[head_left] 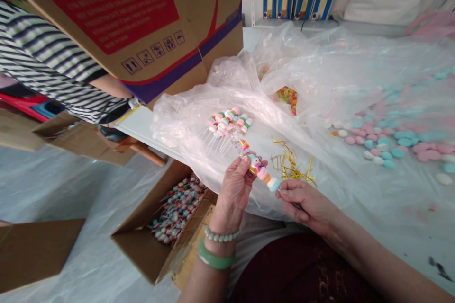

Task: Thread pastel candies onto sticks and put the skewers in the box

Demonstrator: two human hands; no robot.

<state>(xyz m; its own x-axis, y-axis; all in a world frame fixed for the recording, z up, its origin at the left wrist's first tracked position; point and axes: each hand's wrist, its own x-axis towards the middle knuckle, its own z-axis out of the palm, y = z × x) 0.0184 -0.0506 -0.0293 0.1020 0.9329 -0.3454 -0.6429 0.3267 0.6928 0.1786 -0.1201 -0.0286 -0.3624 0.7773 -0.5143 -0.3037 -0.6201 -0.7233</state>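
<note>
A skewer of candies (265,174) in pink, orange, white and blue slants between my hands. My left hand (236,184), with a beaded bracelet and a green bangle on its wrist, pinches the upper left end, where a small colourful decoration sits. The fingers of my right hand (302,199) are closed at the lower right end, beside the blue candy. Just beyond my left hand, a bunch of candy skewers (229,122) lies on the plastic sheet (192,113), sticks toward me. Gold twist ties (293,168) are scattered beyond my right hand.
Loose pastel candies (386,142) spread over the sheet at right. A large carton (142,23) stands at upper left, near a person in a striped top (53,57). An open box (137,241) of finished skewers sits below the table's left edge. Blue packages (305,0) line a shelf.
</note>
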